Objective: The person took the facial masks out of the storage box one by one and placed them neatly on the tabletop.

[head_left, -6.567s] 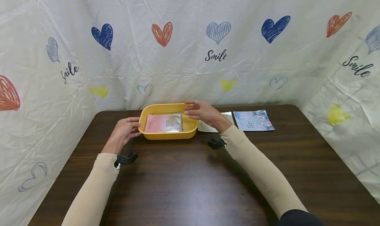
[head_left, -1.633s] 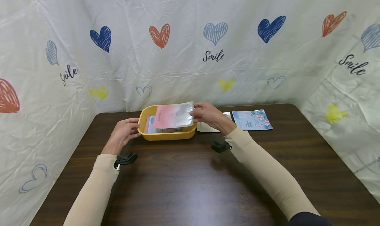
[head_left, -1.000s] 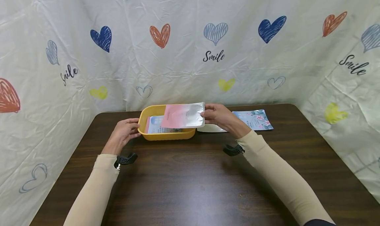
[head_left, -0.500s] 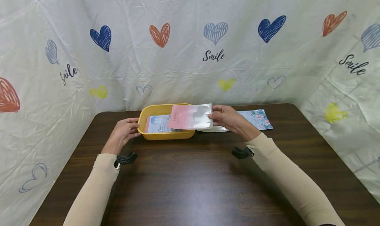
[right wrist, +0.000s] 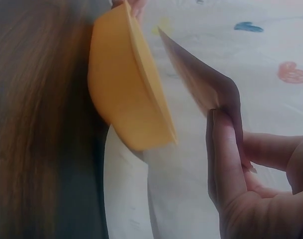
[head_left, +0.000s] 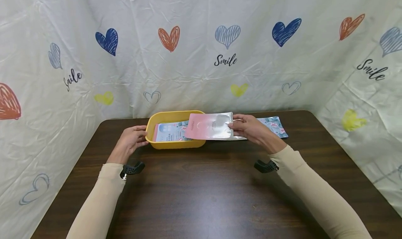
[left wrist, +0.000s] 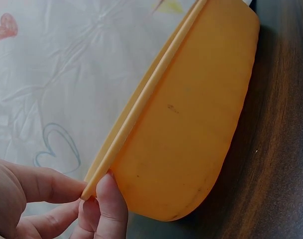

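Note:
My left hand (head_left: 132, 141) pinches the left end of the rim of a yellow plastic basket (head_left: 176, 145); in the left wrist view, fingers (left wrist: 109, 204) close on that rim. A flat pink and silver sheet mask packet (head_left: 207, 126) is held by its silver right end in my right hand (head_left: 252, 129), thumb on top and fingers beneath. In the head view the packet overlaps the basket's right end; the right wrist view shows it raised above the basket. A blue floral sheet mask packet (head_left: 169, 131) lies inside the basket, a pink edge peeking out beneath it.
Right of the basket, a silvery-white packet (head_left: 240, 138) lies flat on the dark wooden table (head_left: 188, 183), mostly covered by the held packet and hand. Beyond my right hand lies another blue floral packet (head_left: 274, 124). A white heart-printed sheet (head_left: 194, 64) hangs behind the table.
My right hand has gripped the pink packet, lifted it from the basket and carried it to the right, uncovering the blue floral packet. My left hand has stayed at the rim.

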Available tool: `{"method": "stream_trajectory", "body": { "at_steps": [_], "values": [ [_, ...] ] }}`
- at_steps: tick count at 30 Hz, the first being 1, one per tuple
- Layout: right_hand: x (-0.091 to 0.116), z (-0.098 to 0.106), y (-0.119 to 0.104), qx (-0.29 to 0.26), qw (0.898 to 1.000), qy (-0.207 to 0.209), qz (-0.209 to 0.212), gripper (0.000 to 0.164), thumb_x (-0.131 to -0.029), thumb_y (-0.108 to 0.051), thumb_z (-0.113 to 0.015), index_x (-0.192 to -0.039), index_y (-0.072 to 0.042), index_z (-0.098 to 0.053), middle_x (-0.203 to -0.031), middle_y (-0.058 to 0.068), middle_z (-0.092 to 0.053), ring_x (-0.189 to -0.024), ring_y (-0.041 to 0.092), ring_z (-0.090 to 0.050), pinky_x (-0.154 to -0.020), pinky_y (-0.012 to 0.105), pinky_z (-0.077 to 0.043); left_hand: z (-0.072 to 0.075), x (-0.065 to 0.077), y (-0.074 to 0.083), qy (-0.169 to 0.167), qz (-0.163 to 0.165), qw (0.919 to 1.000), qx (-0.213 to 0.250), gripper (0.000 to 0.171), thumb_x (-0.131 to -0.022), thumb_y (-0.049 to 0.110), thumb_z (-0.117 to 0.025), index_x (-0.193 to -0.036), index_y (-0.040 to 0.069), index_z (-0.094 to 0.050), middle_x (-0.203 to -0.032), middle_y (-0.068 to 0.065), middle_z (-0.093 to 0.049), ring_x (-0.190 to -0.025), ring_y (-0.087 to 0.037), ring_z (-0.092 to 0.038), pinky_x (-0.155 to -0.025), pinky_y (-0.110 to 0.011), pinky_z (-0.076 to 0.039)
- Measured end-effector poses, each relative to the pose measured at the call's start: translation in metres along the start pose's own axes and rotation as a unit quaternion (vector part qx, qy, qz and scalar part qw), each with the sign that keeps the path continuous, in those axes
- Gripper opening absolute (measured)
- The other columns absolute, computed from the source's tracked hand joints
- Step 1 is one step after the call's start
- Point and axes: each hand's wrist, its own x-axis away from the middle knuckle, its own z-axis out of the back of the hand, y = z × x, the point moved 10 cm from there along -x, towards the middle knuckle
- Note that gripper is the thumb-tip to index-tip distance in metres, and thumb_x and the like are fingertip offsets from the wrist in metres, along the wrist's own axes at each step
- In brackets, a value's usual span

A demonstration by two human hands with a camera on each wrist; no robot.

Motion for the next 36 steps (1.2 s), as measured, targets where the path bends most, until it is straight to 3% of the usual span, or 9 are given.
{"method": "stream_trajectory", "body": {
  "at_steps": [18, 36],
  "values": [
    [0.029, 0.023, 0.013, 0.033, 0.999, -0.004, -0.006, 0.055, -0.105, -0.008, -0.054, -0.151, 0.009, -0.030, -0.115, 0.003, -0.062, -0.099, 0.010, -0.066, -0.088, 0.029, -0.058, 0.000, -0.002, -0.002, -0.003, -0.003, 1.0000, 0.000, 0.047, -0.103, 0.012, -0.056, -0.149, 0.004, -0.048, -0.140, -0.019, -0.050, -0.100, -0.022, -0.061, -0.081, -0.026, -0.060],
    [0.053, 0.039, 0.027, -0.002, 0.999, -0.016, -0.032, 0.064, -0.104, -0.006, -0.055, -0.154, 0.009, -0.020, -0.109, 0.000, -0.069, -0.095, 0.013, -0.070, -0.083, 0.031, -0.060, 0.000, -0.001, -0.001, 0.000, -0.006, 1.0000, -0.005, 0.047, -0.103, 0.011, -0.056, -0.149, 0.004, -0.047, -0.143, -0.019, -0.048, -0.103, -0.025, -0.061, -0.081, -0.026, -0.060]
  ]
}}
